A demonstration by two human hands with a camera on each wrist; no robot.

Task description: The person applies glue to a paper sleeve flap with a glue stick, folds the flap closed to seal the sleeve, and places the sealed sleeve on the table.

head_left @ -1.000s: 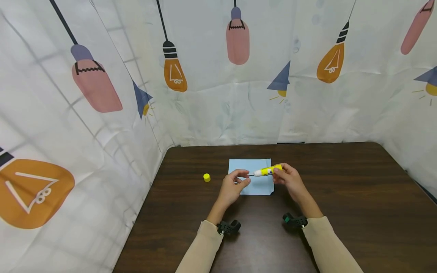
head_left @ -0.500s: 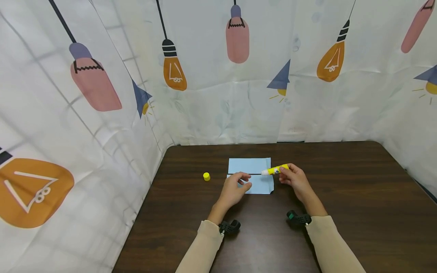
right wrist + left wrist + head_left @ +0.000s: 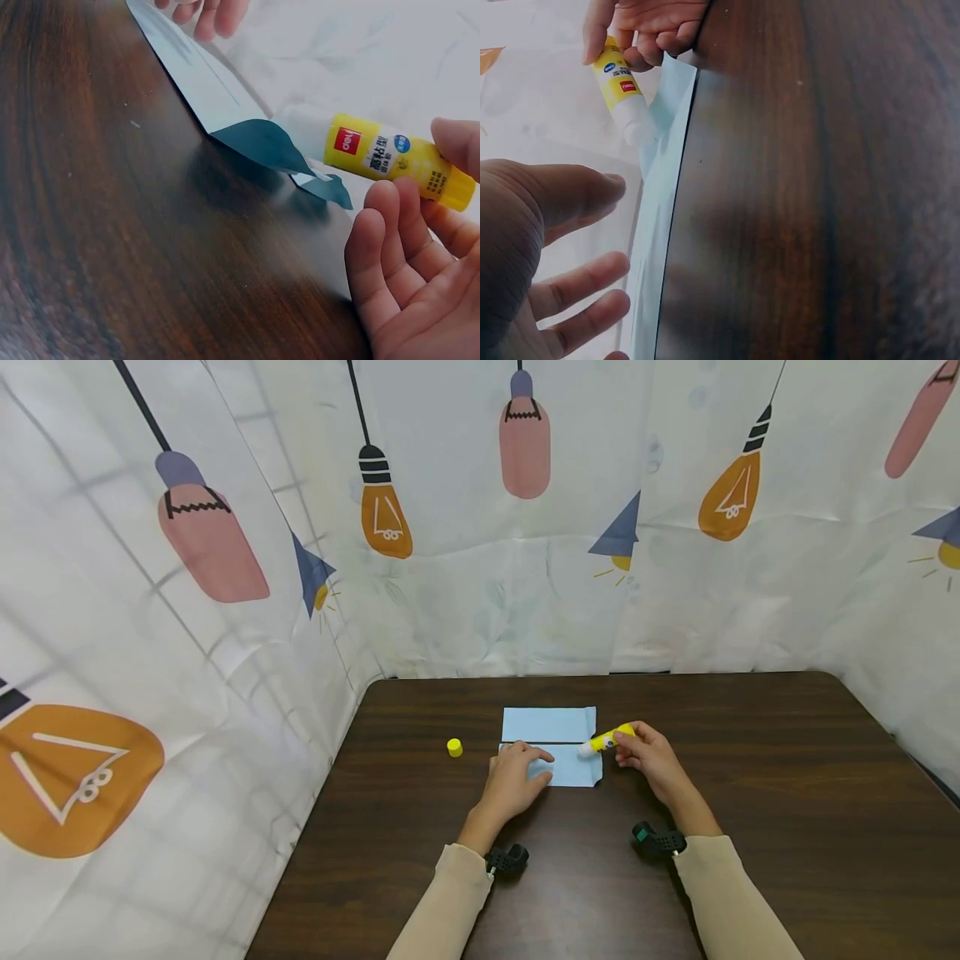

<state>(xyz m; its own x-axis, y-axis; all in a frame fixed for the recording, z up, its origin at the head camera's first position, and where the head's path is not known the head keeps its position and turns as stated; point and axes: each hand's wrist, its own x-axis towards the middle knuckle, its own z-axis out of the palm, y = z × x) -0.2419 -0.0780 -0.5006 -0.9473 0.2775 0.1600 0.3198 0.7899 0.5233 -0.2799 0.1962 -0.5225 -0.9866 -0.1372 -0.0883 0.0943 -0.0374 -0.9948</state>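
Observation:
My right hand [image 3: 652, 758] pinches an uncapped glue stick [image 3: 390, 156], a yellow tube with a white end, tilted down to the left. Its white tip is close over the right part of a light blue folded paper [image 3: 558, 768], whose right edge flaps curl up in the right wrist view. My left hand [image 3: 513, 781] lies over the paper's lower left part, fingers extended and relaxed. In the left wrist view its thumb and fingers [image 3: 592, 319] are apart, with nothing between them. A dark line runs across the paper between its upper and lower halves.
A yellow cap [image 3: 454, 747] stands on the dark wooden table [image 3: 750, 777], left of the paper. A pale curtain [image 3: 465, 610] with printed lamps hangs behind the table and along its left side. Both wrists wear black bands.
The glue stick has moved right, away from the left hand, then its white tip dipped toward the paper's lower half. The left hand has lowered and flattened over the paper.

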